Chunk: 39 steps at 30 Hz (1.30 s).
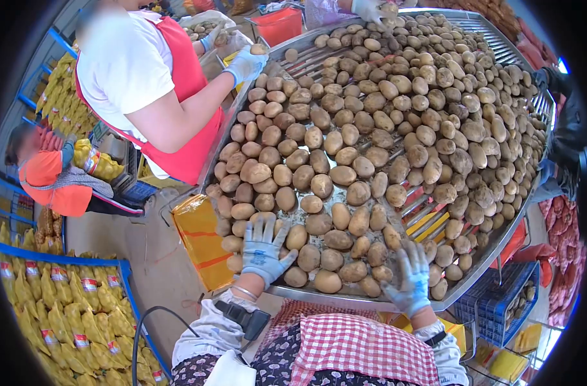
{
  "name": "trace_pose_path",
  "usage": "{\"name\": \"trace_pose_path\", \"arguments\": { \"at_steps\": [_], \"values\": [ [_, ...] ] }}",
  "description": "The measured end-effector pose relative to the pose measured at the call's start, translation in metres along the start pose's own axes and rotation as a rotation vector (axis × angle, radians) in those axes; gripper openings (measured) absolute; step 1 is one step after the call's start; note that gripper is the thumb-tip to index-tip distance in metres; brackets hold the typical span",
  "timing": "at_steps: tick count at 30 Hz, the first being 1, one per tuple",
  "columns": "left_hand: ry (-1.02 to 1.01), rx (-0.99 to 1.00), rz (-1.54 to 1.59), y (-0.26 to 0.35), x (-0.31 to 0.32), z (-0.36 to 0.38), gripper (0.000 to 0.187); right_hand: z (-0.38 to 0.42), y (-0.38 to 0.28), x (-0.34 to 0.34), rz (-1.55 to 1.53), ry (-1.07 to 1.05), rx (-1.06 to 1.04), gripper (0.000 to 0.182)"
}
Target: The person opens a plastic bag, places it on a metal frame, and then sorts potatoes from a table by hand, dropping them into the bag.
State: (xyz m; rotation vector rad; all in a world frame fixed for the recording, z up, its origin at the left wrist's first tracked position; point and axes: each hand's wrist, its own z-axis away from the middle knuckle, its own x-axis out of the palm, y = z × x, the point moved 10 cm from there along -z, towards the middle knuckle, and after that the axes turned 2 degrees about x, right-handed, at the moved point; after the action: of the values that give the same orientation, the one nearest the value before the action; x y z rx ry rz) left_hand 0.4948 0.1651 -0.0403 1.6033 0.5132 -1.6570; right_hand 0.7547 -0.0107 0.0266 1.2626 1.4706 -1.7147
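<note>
Potatoes (343,174) cover a large metal sorting table (428,305), some brown with soil, others paler. My left hand (265,248), in a pale blue-grey glove, lies with fingers spread on potatoes at the near left edge. Fingers stretched out, my right hand (409,275) in a similar glove rests beside potatoes at the near right edge. Neither hand grips a potato. Between the hands sit several loose potatoes (338,239).
Across the left side, a person in a red apron (189,96) holds a potato (259,49). Another gloved hand (369,10) works at the far edge. Yellow sacks (68,315) stand lower left, a yellow box (203,241) by the table, a blue crate (497,302) lower right.
</note>
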Motion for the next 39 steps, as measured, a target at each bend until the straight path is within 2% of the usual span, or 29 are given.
{"name": "trace_pose_path", "arguments": {
  "at_steps": [2, 4, 6, 8, 12, 14, 15, 17, 18, 20, 21, 22, 24, 25, 26, 28, 29, 30, 32, 34, 38, 39],
  "values": [
    [0.095, -0.067, -0.154, -0.015, -0.016, 0.006, 0.077, -0.012, -0.010, 0.037, 0.114, -0.148, -0.107, 0.082],
    [0.051, -0.102, -0.099, -0.030, -0.031, -0.009, 0.073, -0.015, -0.010, 0.047, 0.100, -0.147, -0.118, 0.083],
    [0.202, -0.286, 0.370, -0.073, -0.056, -0.037, 0.069, -0.017, -0.008, 0.043, 0.097, -0.084, -0.085, 0.080],
    [0.562, -0.112, 0.000, -0.074, -0.106, -0.074, 0.068, -0.018, -0.009, 0.043, 0.088, -0.085, -0.084, 0.081],
    [0.552, -0.171, 0.072, -0.094, -0.069, -0.099, 0.068, -0.018, -0.011, 0.038, 0.108, -0.062, -0.099, 0.084],
    [0.402, -0.062, 0.460, -0.073, -0.052, -0.074, 0.069, -0.019, -0.012, 0.041, 0.103, -0.057, -0.089, 0.085],
    [0.400, -0.063, 0.456, -0.069, -0.052, -0.060, 0.069, -0.019, -0.010, 0.042, 0.092, -0.068, -0.068, 0.085],
    [0.315, 0.006, 0.197, -0.055, -0.047, -0.045, 0.072, -0.020, -0.008, 0.041, 0.082, -0.070, -0.045, 0.085],
    [0.313, 0.009, 0.198, -0.061, -0.048, -0.047, 0.072, -0.020, -0.009, 0.040, 0.082, -0.069, -0.042, 0.085],
    [0.400, -0.221, -0.140, -0.101, -0.057, -0.055, 0.075, -0.022, -0.009, 0.039, 0.092, -0.055, -0.028, 0.086],
    [0.307, -0.354, -0.113, -0.128, -0.044, -0.066, 0.081, -0.022, -0.009, 0.037, 0.107, -0.034, -0.037, 0.085],
    [0.305, -0.361, -0.111, -0.127, -0.043, -0.065, 0.081, -0.022, -0.008, 0.038, 0.108, -0.039, -0.042, 0.085],
    [0.387, -0.334, -0.115, -0.112, -0.047, -0.066, 0.083, -0.024, -0.012, 0.033, 0.107, 0.024, -0.086, 0.084],
    [0.198, -0.286, -0.069, -0.087, -0.056, -0.058, 0.082, -0.026, -0.013, 0.032, 0.080, 0.009, -0.047, 0.079],
    [0.201, -0.288, -0.070, -0.082, -0.053, -0.044, 0.082, -0.028, -0.015, 0.035, 0.079, 0.010, -0.051, 0.079],
    [0.134, -0.007, 0.015, -0.046, -0.040, -0.028, 0.076, -0.027, -0.024, 0.026, 0.093, 0.141, -0.082, 0.073],
    [0.049, 0.059, 0.078, -0.049, -0.038, -0.029, 0.067, -0.029, -0.030, 0.023, 0.103, 0.192, -0.083, 0.066],
    [0.042, 0.066, 0.080, -0.063, -0.039, -0.037, 0.067, -0.032, -0.033, 0.024, 0.105, 0.191, -0.074, 0.066],
    [0.300, -0.042, 0.448, -0.111, -0.062, -0.061, 0.058, -0.044, -0.043, 0.021, 0.100, 0.200, -0.095, 0.062],
    [0.373, -0.234, 0.009, -0.133, -0.101, -0.090, 0.057, -0.053, -0.043, 0.023, 0.091, 0.206, -0.080, 0.061],
    [0.266, -0.256, -0.163, -0.160, -0.047, -0.115, 0.059, -0.067, -0.058, 0.022, 0.041, 0.206, -0.093, 0.061],
    [0.309, -0.145, -0.159, -0.143, -0.047, -0.101, 0.060, -0.066, -0.059, 0.025, 0.043, 0.192, -0.101, 0.063]
  ]
}}
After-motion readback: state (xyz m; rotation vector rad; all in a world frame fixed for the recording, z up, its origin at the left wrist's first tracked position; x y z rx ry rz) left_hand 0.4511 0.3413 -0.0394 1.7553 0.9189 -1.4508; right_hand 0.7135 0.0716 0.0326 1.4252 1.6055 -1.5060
